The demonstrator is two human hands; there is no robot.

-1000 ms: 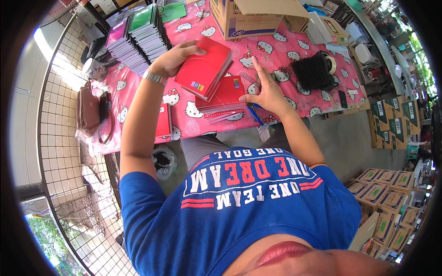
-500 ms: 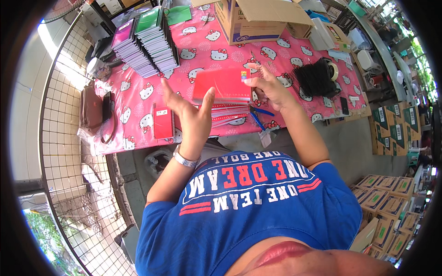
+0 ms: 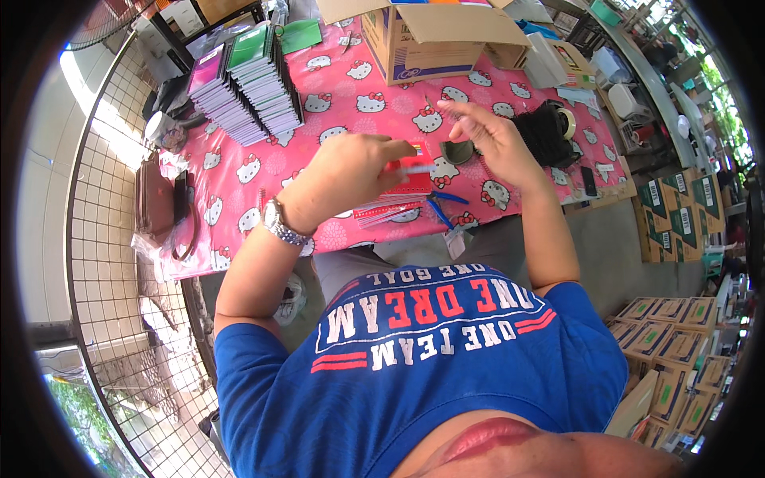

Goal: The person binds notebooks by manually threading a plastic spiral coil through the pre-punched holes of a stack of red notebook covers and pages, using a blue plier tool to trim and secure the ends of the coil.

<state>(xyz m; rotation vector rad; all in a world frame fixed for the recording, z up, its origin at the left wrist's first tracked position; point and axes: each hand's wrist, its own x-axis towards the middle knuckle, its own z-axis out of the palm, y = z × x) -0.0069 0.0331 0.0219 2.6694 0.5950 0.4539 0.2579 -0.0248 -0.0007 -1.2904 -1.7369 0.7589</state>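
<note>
A stack of red spiral notebooks [image 3: 414, 185] lies near the table's front edge. My left hand [image 3: 355, 166] reaches across the stack from the left, its fingers bent together over the top cover. By its fingertips is a blurred pale strip; what the fingers pinch cannot be made out. To the right, my right hand [image 3: 498, 147] is raised above the table, thumb and fingers apart, with nothing visible in it. Beside it lies a dark green curved object [image 3: 457, 152]. Blue-handled pliers [image 3: 440, 209] rest against the stack's right side. My left forearm hides most of another red notebook.
Tall stacks of purple and green notebooks [image 3: 267, 92] stand at the back left. An open cardboard box [image 3: 434, 48] is at the back. Black binding spirals [image 3: 542, 135] and a phone [image 3: 589, 182] lie right, a brown bag [image 3: 155, 199] left.
My left hand has moved right and turned over the red stack, its fingers closing in. The red notebook raised between my hands is now down on the stack or hidden. The dark green object shows.
</note>
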